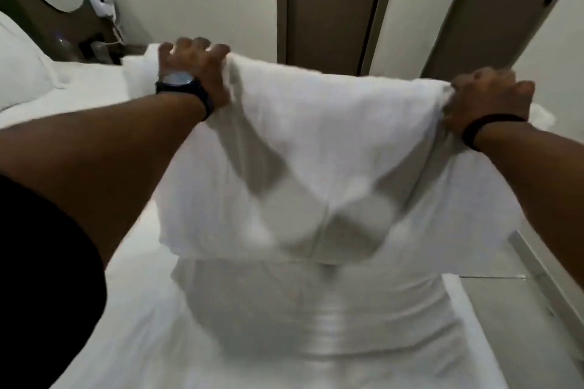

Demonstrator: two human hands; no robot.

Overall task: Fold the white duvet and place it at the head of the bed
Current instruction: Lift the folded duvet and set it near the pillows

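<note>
White duvet (331, 142) held up over the bed (132, 319), mid-fold.

Left hand (192, 73) and right hand (488, 98) each have fingers clamped on a top corner, well apart, likely to keep the edge taut and the fold square; the duvet hangs doubled and creased, its blurred lower part draping onto the bed; a pillow (19, 63) marks the head at left; placing is not yet done.

Lifted duvet (316, 142) blocks the front; bare bed (126, 309) lies open lower left.
</note>
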